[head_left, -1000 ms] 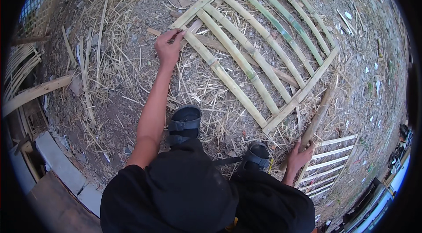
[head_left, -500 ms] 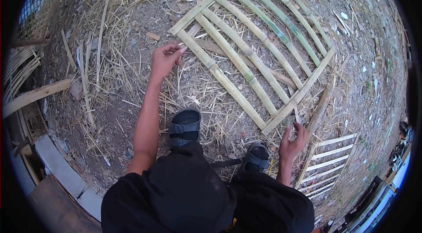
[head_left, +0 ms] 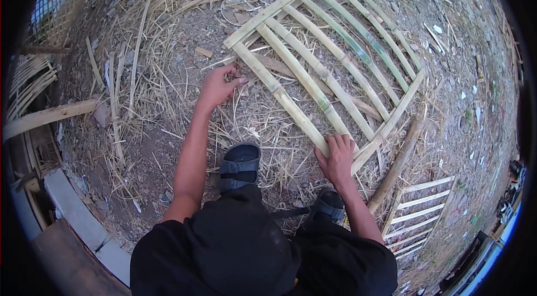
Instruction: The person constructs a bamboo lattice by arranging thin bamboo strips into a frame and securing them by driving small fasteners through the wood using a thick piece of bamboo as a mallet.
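Observation:
A large bamboo slat frame lies on the ground before me, its several long slats joined to a crosspiece at each end. Some slats are pale, others greenish. My right hand has its fingers wrapped over the near end of the closest slat, by the near right corner. Just off the far left corner, my left hand hovers over the straw with fingers curved and apart, nothing visible in them. Beneath the frame runs a flat wooden strip, partly hidden by the slats.
A smaller slat frame lies at the right, beside a round wooden pole. Straw and bamboo shavings litter the ground. At the left are a wooden plank and grey blocks. My sandalled foot stands near the frame.
My right hand has moved up and left from beside the corner onto the frame's near end. My left hand has dropped slightly, and its fingers have come away from the far left corner.

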The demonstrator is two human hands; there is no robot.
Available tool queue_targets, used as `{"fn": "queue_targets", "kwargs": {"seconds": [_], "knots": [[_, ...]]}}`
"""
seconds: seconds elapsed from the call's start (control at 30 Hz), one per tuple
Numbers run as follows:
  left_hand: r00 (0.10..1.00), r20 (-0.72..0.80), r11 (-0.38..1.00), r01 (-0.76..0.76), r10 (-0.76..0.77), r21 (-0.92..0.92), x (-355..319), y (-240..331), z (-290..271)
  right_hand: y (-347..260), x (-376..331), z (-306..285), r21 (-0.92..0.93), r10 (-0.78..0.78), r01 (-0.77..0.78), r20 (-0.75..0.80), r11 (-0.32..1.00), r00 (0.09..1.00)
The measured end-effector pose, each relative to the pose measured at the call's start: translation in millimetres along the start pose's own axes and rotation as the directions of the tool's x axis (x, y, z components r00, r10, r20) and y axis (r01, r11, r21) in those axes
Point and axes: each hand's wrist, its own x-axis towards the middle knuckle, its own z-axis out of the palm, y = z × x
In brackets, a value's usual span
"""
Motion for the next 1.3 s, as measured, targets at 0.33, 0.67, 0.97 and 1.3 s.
{"fn": "queue_targets", "kwargs": {"seconds": [0.33,0.67,0.97,1.3], "knots": [[0.671,-0.741,0.965,-0.209,0.024,-0.158,37.0,1.2,-53.9,8.2,-12.5,-9.8,0.080,0.015,-0.007,-0.088,0.997,0.996],[0.915,-0.402,0.971,-0.130,0.040,-0.199,16.5,19.6,27.7,16.8,-13.0,19.2,0.079,0.059,-0.053,-0.070,0.995,0.996],[0.891,-0.430,0.941,-0.261,0.148,-0.216,33.2,-4.3,39.0,19.4,-15.0,28.6,0.075,0.033,-0.024,-0.121,0.997,0.992],[0.862,-0.497,0.888,-0.305,0.104,-0.344,45.0,-13.5,47.9,18.5,-14.4,31.6,0.054,0.044,-0.039,-0.094,0.998,0.995]]}}
